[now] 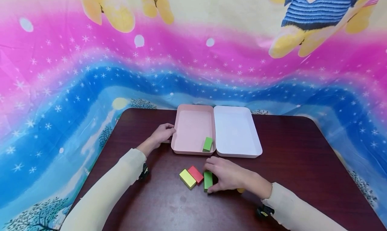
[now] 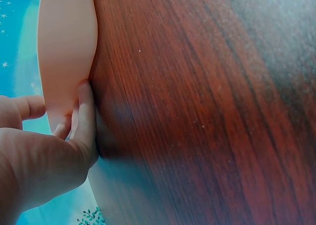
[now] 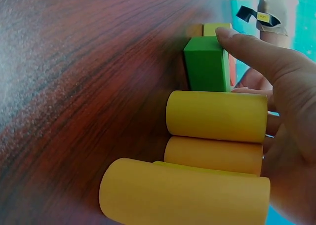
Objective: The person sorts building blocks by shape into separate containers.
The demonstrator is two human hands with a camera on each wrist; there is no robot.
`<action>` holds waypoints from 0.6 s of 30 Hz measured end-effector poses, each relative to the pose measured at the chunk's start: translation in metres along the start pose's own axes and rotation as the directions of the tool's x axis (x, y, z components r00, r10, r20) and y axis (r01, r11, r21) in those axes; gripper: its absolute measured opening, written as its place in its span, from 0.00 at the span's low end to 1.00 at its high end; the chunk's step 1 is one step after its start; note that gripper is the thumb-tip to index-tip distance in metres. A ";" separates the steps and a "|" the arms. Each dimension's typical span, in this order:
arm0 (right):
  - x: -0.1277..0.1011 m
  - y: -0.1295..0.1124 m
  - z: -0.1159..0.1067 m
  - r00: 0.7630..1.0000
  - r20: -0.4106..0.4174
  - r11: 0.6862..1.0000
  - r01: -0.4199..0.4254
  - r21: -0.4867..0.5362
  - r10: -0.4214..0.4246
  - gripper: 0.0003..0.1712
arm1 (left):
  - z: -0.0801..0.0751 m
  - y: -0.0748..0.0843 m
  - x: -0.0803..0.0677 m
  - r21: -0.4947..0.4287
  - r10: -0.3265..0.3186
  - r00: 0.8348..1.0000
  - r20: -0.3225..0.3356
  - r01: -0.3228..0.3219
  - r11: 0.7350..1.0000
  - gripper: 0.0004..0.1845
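Block [image 1: 208, 180], green, is lying on the tabotop at 6 o'clock from the pink tray [image 1: 178, 147]; my right hand [image 1: 229, 175] is pinching it, thumb and fingertip on its long sides. Looks light, stiff, smooth; side grip should be holding. My left hand [image 1: 163, 133] is gripping the tray's 9 o'clock rim.

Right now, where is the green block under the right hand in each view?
Head: green block lies low center, beside the red block.
Left wrist: not in it.
Right wrist: upper center, above yellow cylinders.
Shared landmark: the dark wooden table.
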State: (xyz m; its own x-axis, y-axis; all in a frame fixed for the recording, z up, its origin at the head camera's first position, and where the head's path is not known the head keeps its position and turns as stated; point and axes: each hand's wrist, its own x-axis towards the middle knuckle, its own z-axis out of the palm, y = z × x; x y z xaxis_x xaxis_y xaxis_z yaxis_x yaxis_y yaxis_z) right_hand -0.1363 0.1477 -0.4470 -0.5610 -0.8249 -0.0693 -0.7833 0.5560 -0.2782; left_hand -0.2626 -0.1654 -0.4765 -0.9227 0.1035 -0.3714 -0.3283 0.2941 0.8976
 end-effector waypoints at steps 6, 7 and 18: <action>0.001 0.000 -0.001 1.000 0.007 1.000 0.006 -0.014 -0.006 0.34 | 0.000 0.001 -0.002 -0.006 0.003 1.000 0.003 -0.003 1.000 0.27; 0.001 0.000 -0.001 1.000 0.006 1.000 0.010 -0.018 -0.010 0.33 | 0.000 0.002 -0.003 -0.005 0.005 1.000 0.003 -0.005 1.000 0.27; 0.001 0.001 -0.004 0.999 -0.037 0.999 0.038 -0.034 -0.039 0.31 | 0.000 0.002 -0.005 0.002 0.006 1.000 0.006 -0.006 1.000 0.27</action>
State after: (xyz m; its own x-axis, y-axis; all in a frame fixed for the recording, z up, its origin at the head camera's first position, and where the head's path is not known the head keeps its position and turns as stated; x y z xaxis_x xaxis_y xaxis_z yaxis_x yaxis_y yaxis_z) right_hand -0.1386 0.1476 -0.4430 -0.5393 -0.8418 -0.0224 -0.8128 0.5272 -0.2479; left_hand -0.2592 -0.1656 -0.4726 -0.9235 0.1109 -0.3671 -0.3220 0.2957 0.8994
